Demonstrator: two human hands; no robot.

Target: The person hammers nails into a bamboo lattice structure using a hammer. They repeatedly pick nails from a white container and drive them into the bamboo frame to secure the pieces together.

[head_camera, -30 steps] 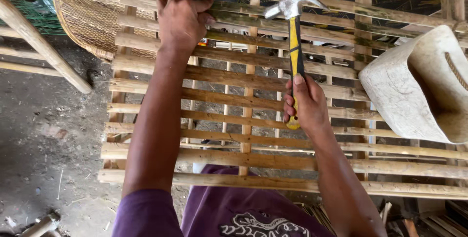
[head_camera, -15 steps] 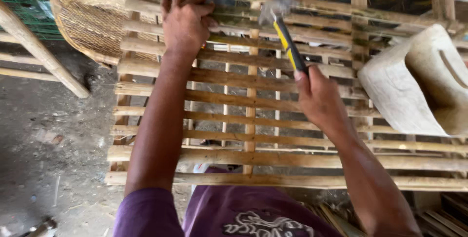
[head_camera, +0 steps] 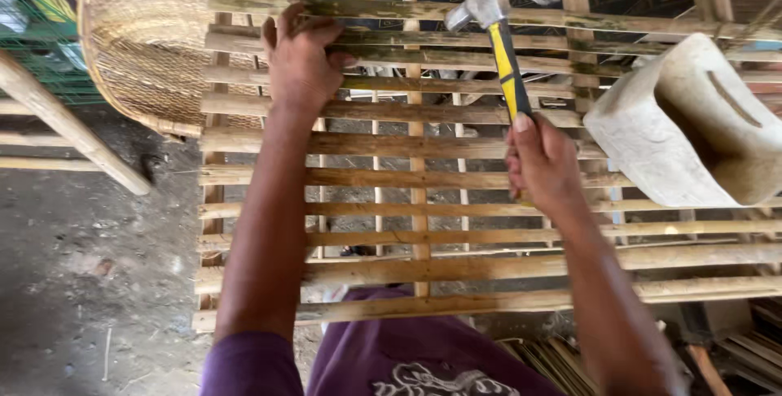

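My right hand (head_camera: pixel 544 161) grips the yellow and black handle of a claw hammer (head_camera: pixel 498 17). Its steel head hangs over the far slats of a bamboo slat frame (head_camera: pixel 391 176), beside the upright middle strip. My left hand (head_camera: pixel 300 58) presses flat on the far slats at the left, fingers curled over a slat, a little left of the hammer head. The frame of horizontal bamboo slats on thin uprights lies across in front of me.
A whitish cut plastic jug (head_camera: pixel 692 127) rests on the frame at the right. A woven basket (head_camera: pixel 138 46) leans at the far left. Bamboo poles (head_camera: pixel 65 123) cross the dirt floor (head_camera: pixel 81 282) on the left. Thin sticks lie bundled at the lower right.
The hammer head swung down and left towards the slats, then came back up to the right. My left hand has stayed on the far slats.
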